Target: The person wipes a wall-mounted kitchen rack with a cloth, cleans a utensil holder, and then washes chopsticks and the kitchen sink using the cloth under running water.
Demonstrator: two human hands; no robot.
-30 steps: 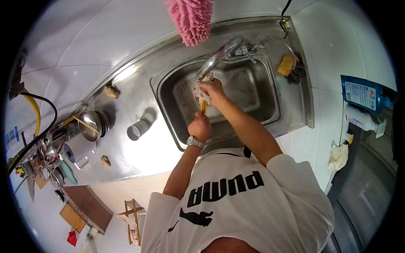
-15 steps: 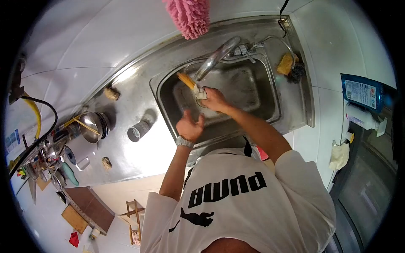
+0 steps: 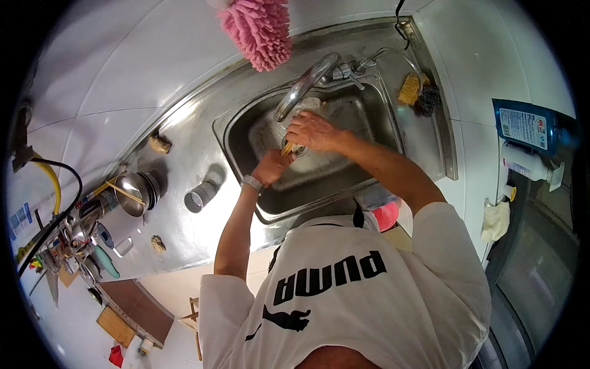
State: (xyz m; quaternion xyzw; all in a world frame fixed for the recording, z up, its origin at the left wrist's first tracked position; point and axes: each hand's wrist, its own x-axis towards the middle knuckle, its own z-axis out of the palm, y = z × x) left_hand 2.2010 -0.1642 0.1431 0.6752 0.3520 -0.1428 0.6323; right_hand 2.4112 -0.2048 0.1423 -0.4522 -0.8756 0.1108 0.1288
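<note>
Both my hands are over the steel sink [image 3: 362, 169], on a bundle of yellowish chopsticks [image 3: 287, 148]. My left hand [image 3: 273, 167], with a metal watch on its wrist, is closed round the near end. Fingers of my right hand [image 3: 313, 131] wrap the bundle farther up and hide most of it. A whitish cloth [image 3: 311, 104] shows just beyond the right hand; whether that hand also grips it, I cannot tell. The curved faucet [image 3: 307, 86] arches right above the hands.
Left on the counter stand a perforated metal holder [image 3: 201, 197], stacked metal bowls [image 3: 132, 194] and several utensils. A sponge [image 3: 409, 90] and dark scrubber [image 3: 429, 100] lie right of the faucet. A pink duster [image 3: 258, 31] hangs above; a blue bottle [image 3: 522, 126] is at the right.
My left hand, open and apart before, has moved up and closed on the chopsticks. The bundle has turned and come nearer; the right hand now wraps it.
</note>
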